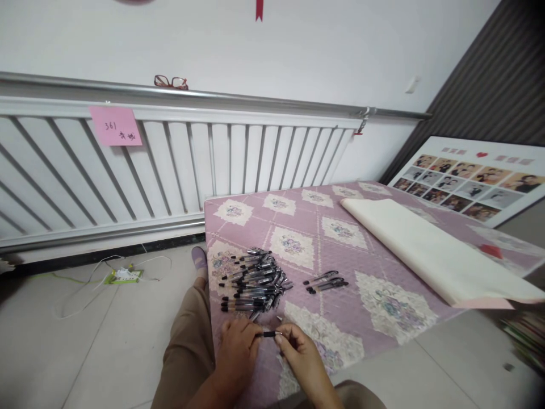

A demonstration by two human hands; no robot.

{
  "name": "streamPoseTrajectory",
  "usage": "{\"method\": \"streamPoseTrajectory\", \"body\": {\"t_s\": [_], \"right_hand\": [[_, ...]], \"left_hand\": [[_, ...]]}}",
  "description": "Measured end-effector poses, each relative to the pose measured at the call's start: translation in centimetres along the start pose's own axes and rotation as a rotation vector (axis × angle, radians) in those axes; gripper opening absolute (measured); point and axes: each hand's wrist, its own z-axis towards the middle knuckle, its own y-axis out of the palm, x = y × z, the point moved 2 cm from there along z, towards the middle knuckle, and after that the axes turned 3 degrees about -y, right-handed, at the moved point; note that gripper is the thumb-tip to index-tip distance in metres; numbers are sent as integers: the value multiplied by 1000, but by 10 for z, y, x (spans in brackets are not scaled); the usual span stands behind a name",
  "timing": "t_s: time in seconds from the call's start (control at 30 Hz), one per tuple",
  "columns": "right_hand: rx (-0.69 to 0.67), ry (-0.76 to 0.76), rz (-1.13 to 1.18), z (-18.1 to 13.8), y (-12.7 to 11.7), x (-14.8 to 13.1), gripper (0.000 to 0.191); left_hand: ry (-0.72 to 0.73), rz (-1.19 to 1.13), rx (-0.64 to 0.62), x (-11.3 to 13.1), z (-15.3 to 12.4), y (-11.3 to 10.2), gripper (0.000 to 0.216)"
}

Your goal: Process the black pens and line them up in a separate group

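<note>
Low over the near edge of the patterned cloth, a black pen [268,334] lies level between my two hands. My left hand [239,346] closes on its left end, and the fingers of my right hand [298,346] pinch its right end near the tip. Just beyond my left hand is a loose heap of black and clear pens [255,281], most with their dark ends toward the left. To the right of the heap, a small group of several pens [327,282] lies side by side. The ends of the held pen are partly hidden by my fingers.
A purple floral cloth [293,218] covers the table. A folded cream sheet [409,244] lies across its right side, with a photo board [472,179] behind. A white radiator [255,159] runs along the wall. On the floor at left is a power strip [124,276] with cables.
</note>
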Motion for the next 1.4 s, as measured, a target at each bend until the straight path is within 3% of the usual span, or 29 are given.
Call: {"method": "streamPoseTrajectory", "body": {"t_s": [0.43,0.77,0.97,1.07,1.17,1.4], "right_hand": [[-32,-25,-60,0,1,-4,20],[-14,7,30,-2,0,-10,25],[128,65,140,1,-6,1,38],[163,-93,-73,5,-4,-2,25],[100,-320,-413,11,6,-17,14],[-1,-613,-1016,28,38,-38,25]], "left_hand": [[-1,-6,40,-1,-2,0,27],[170,144,40,5,-2,6,25],[111,-122,55,-1,-2,-1,24],[55,-328,130,-8,-2,-5,24],[-19,-455,202,-14,-2,-8,24],[-77,-540,304,-14,0,-14,22]]}}
